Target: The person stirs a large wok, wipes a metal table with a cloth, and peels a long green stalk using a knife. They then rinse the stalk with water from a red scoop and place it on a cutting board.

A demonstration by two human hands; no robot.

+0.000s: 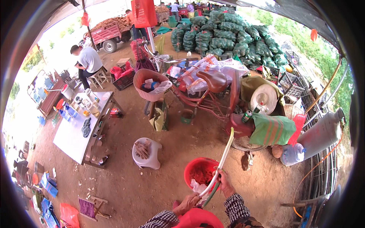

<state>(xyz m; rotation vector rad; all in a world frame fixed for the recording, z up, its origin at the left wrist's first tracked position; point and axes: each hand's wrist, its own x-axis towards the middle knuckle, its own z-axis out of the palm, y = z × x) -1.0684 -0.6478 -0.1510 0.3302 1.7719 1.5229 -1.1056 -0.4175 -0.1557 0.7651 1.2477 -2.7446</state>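
A long white scallion or leek stalk (224, 152) slants up and away from my lap, with a pale yellow-green far tip. My left hand (188, 203) grips its near end. Higher up, my right hand (225, 183) closes around the stalk, fingers partly hidden behind it. A green length (211, 194) runs below the right hand towards my lap; whether it is the plant's leaf cannot be told. Beyond my hands, a red plastic basin (188, 166) on the dirt floor holds dark red pieces (201, 173). A clear plastic bag (196, 185) lies at its near edge.
A white stool (155, 158) bears a bundle of thin brown sticks (142, 148). Left stands a white-topped table (70, 139) with bottles. A bicycle (199, 107) is ahead; a gas cylinder (319, 139) lies right. A person (89, 61) sits farther off, near stacked green mesh sacks (222, 42).
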